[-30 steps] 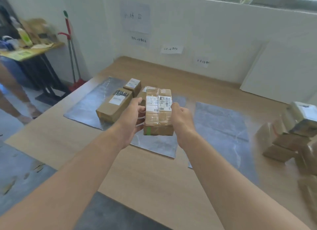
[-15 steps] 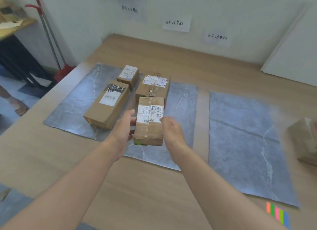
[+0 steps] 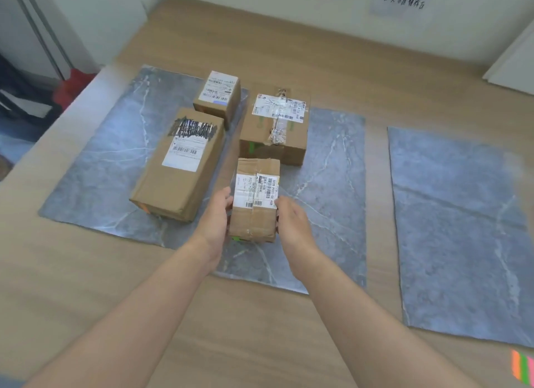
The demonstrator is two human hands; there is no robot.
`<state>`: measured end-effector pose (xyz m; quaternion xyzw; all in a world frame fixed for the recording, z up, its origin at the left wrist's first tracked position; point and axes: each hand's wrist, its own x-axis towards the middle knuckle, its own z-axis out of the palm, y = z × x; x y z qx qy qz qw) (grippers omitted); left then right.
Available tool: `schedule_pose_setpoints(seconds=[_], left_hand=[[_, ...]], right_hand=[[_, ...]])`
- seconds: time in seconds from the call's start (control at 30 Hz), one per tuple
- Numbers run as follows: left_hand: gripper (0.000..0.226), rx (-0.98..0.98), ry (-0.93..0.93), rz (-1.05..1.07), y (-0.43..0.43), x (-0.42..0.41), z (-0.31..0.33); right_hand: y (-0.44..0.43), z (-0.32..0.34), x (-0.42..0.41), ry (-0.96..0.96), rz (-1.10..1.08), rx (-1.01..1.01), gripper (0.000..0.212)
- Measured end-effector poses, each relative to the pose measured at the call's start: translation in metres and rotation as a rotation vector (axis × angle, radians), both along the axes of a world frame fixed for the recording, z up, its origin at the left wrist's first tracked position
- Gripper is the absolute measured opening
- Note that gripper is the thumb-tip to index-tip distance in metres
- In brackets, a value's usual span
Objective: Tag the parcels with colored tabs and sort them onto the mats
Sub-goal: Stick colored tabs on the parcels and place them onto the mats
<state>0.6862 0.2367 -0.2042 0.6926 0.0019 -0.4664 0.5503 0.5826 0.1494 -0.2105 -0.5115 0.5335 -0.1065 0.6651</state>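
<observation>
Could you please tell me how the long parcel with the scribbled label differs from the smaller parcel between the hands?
The long brown cardboard parcel is bigger and lies untouched on the left grey mat; the small taped brown cardboard parcel is held by the left hand and right hand at the middle grey mat. The long one shows an orange tab, the small one a green tab. Both are sealed, labelled boxes.

Taped parcel [image 3: 255, 202] — middle mat [image 3: 332, 162]

The wooden table [image 3: 260, 330] bears grey mats [image 3: 462, 228] (marble-veined, side by side) and colored tabs [image 3: 521, 373].
</observation>
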Motion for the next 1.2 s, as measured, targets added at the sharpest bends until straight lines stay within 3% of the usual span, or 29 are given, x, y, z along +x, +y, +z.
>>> schedule_pose_setpoints(seconds=[0.2, 0.3, 0.4, 0.5, 0.6, 0.77, 0.97, 1.1, 1.2], left_hand=[[0.046, -0.005, 0.045, -0.028, -0.003, 0.024, -0.011], [0.043, -0.024, 0.049, -0.04, -0.004, 0.032, -0.02], [0.06, -0.037, 0.052, -0.102, -0.004, 0.033, -0.021], [0.063, -0.018, 0.023, -0.138, -0.005, 0.034, -0.012], [0.042, -0.024, -0.053, -0.163, -0.003, 0.029, 0.019], [0.033, -0.062, -0.129, -0.219, -0.01, 0.022, 0.071], [0.057, -0.172, -0.169, -0.292, -0.017, -0.019, 0.144], [0.055, -0.262, -0.136, -0.274, -0.017, -0.075, 0.197], [0.087, -0.337, -0.149, -0.304, -0.01, -0.123, 0.23]], right_hand=[[0.006, -0.018, 0.024, 0.039, -0.102, 0.106, 0.028], [0.007, -0.02, 0.033, 0.057, -0.163, 0.124, 0.037], [0.01, -0.021, 0.04, 0.063, -0.191, 0.119, 0.052], [0.012, -0.004, 0.038, 0.06, -0.196, 0.133, 0.04], [0.009, 0.018, 0.028, 0.058, -0.222, 0.118, 0.023], [0.011, 0.067, 0.015, -0.026, -0.256, 0.074, 0.027], [0.019, 0.147, -0.023, -0.123, -0.304, -0.036, 0.019], [0.024, 0.197, -0.074, -0.19, -0.323, -0.128, 0.049], [0.029, 0.232, -0.121, -0.231, -0.33, -0.203, 0.05]])
